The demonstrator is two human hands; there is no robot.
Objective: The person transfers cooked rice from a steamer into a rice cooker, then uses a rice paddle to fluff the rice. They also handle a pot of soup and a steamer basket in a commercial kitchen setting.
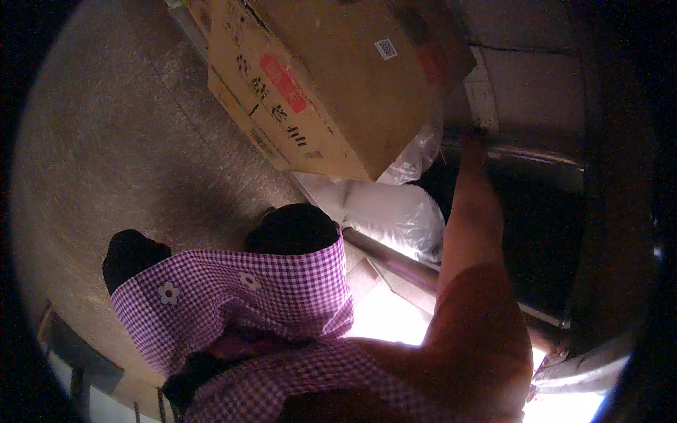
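Note:
My right arm, in a reddish-brown sleeve pushed up toward the elbow, stretches far forward on the right. My right hand [474,146] is at the far end, by the metal edge [536,156] of a dark compartment. It is small and dim there, so its fingers and anything in them cannot be made out. Just left of the forearm lies a clear plastic bag [395,215] with whitish contents. A large brown cardboard box [310,99] with red and black print stands beyond the bag. My left hand does not show.
My purple checked apron [233,285] with white flowers hangs over dark legs or shoes [293,229]. Brownish floor [127,141] spreads at the left. A pale upright strip [483,92] rises beyond my right hand. Bright light comes from below the bag.

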